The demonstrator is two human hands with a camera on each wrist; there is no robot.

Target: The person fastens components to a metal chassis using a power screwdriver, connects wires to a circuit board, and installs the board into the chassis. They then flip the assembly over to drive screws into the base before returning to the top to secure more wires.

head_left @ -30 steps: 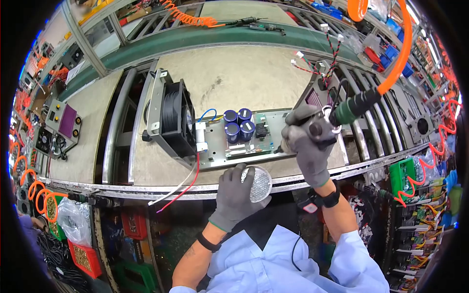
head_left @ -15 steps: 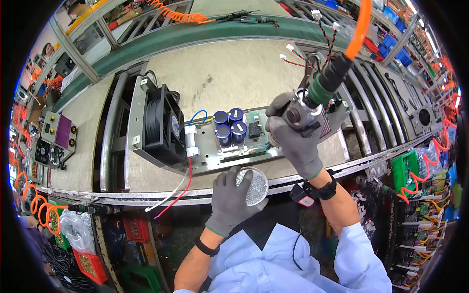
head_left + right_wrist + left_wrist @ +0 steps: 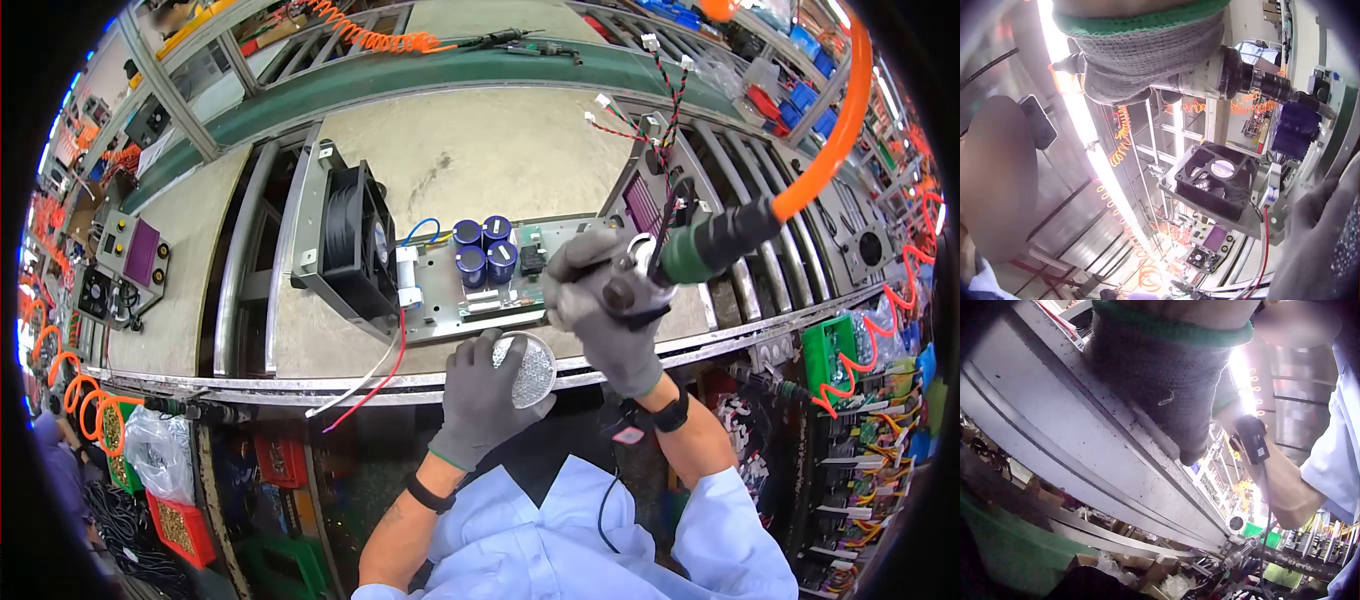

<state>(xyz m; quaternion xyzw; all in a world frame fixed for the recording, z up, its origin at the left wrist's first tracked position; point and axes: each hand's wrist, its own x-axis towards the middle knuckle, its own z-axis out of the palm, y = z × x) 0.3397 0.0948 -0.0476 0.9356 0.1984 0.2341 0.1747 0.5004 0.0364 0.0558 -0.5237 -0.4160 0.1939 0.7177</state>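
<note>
My gloved left hand (image 3: 482, 395) holds a small white dish (image 3: 547, 372) of tiny shiny metal pieces at the bench's front edge, fingers over its rim. My gloved right hand (image 3: 615, 330) grips a power screwdriver (image 3: 690, 255) with a green collar, fed by an orange hose. In the head view this hand covers the screwdriver's tip. In the right wrist view, the tip (image 3: 1329, 114) points at the metal chassis (image 3: 1310, 184), close by the purple-blue capacitors (image 3: 1294, 134). The chassis carries a circuit board (image 3: 515, 298) and a black fan (image 3: 360, 235) at its left end.
Red and white loose wires (image 3: 365, 385) hang over the front edge. Twisted wires with white plugs (image 3: 655, 110) rise at the chassis's right end. Metal rollers (image 3: 770, 230) lie to the right, and another fan unit (image 3: 125, 265) stands left. Bins (image 3: 180, 530) sit below.
My right hand has shifted left along the chassis towards the circuit board. The screwdriver stood more upright half a second ago and now leans right again. My left hand keeps the dish nearly in place.
</note>
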